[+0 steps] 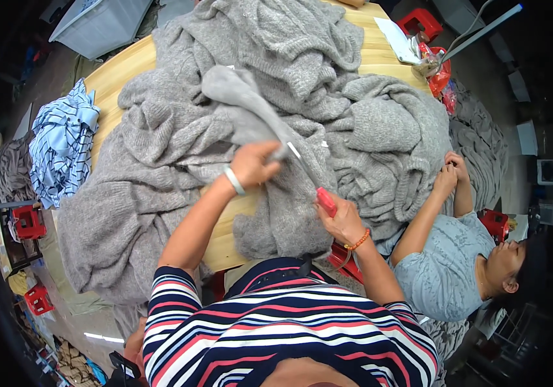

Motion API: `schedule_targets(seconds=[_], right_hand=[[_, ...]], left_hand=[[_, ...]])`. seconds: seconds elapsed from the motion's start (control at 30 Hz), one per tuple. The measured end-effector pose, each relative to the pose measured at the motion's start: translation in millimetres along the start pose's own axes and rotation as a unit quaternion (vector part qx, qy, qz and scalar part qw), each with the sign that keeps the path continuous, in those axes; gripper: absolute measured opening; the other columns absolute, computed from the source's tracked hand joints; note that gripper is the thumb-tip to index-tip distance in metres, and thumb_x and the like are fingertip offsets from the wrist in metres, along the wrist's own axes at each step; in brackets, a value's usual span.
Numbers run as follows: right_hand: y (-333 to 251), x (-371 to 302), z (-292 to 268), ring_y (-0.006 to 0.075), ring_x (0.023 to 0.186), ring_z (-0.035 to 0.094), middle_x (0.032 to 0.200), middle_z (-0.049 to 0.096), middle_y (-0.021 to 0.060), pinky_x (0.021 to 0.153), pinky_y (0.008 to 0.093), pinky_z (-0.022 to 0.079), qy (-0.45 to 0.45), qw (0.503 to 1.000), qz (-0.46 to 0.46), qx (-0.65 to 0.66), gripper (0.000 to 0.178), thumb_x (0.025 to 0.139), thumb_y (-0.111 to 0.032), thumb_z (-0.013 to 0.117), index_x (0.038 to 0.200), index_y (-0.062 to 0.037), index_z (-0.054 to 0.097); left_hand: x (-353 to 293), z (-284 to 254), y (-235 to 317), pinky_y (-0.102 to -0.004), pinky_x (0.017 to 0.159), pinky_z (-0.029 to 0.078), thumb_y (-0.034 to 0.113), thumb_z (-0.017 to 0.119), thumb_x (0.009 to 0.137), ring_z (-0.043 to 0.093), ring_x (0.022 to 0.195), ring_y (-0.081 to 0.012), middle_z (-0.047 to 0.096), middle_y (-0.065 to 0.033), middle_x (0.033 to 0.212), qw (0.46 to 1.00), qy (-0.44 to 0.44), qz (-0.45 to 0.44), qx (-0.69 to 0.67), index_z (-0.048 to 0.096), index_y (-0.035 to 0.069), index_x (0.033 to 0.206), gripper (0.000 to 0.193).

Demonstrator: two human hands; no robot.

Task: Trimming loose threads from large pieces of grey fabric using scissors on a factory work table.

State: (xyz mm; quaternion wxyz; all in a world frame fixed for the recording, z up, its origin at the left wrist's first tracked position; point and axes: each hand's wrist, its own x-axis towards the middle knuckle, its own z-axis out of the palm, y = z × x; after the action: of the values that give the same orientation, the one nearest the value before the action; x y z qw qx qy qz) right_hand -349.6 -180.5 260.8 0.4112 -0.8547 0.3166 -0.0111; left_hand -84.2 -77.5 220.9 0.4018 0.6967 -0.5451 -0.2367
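Note:
Grey knit garments [276, 51] lie heaped over the wooden table before me. My left hand [255, 166], a pale band at its wrist, pinches the edge of a grey knit garment [257, 119] turned partly to its smoother side. Motion blurs its fingertips slightly. To the right and nearer my body, my right hand [344, 222] is closed round a small red-handled tool [326, 202]; its working end cannot be made out against the knit. An orange bead bracelet circles that wrist. A white label [294, 150] shows on the garment between my hands.
At the right, a co-worker [447, 258] has both hands by the heap. Blue striped cloth [65, 142] hangs at the table's left edge. A white bin [99, 26] stands far left. Papers [395, 40] lie far right, near a red stool [420, 24]; more red stools [29, 222] stand left.

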Motion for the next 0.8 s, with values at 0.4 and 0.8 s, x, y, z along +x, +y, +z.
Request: schedule_targets(seconds=[0.4,0.8], right_hand=[[6,-9,-17,0.0232,0.079,0.072,0.086,0.071,0.0135,0.073,0.0328,0.054,0.026,0.999,0.018,0.028,0.019,0.087,-0.01,0.06,0.103,-0.0024,0.066],[-54,102,25,0.0424,0.087,0.064,0.091,0.067,0.0212,0.079,0.0492,0.05,0.072,0.994,-0.06,-0.059,0.039,0.083,-0.031,0.068,0.112,-0.0068,0.06]], left_hand=[[-69,31,-67,-0.0393,0.085,0.047,0.023,0.072,0.083,0.06,0.094,-0.0274,0.066,-0.0127,0.096,0.963,0.204,-0.169,-0.058,0.068,0.003,0.1,0.027],[-99,75,-98,-0.0426,0.082,0.051,0.04,0.082,0.066,0.065,0.09,-0.039,0.066,-0.0198,0.097,0.932,0.01,-0.361,-0.038,0.026,-0.001,0.143,0.104]])
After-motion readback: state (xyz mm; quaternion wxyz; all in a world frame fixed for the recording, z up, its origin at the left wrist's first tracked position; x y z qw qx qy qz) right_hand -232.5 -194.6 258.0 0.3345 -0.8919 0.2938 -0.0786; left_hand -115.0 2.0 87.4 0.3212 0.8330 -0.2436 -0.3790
